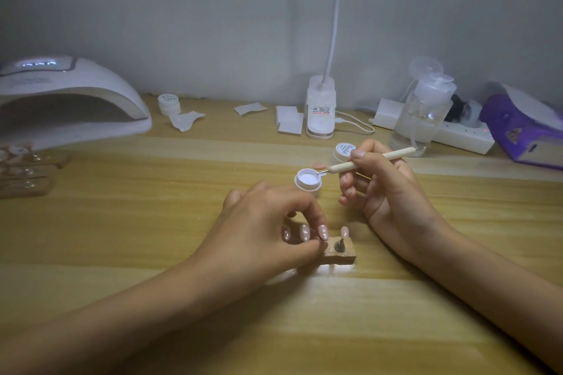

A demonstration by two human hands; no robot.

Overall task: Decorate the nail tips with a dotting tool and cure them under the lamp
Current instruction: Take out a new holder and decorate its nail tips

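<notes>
A small wooden holder block [341, 255] stands on the table with several pink nail tips [305, 232] upright on it; three bear white dots and the rightmost tip [345, 232] looks plain. My left hand [262, 228] pinches the left part of the block. My right hand [384, 189] holds a cream-handled dotting tool [365, 161], its metal end at the rim of an open white gel pot [308, 179]. The pot's lid [345, 151] lies just behind. The white curing lamp [70, 100] sits at the far left.
More wooden holders with nail tips [24, 173] lie at the left edge. At the back stand a closed pot [168, 103], wipe pads [289, 122], a desk lamp base [320, 113] with cable, a pump bottle [423, 113], a power strip [463, 134] and a purple box [524, 128].
</notes>
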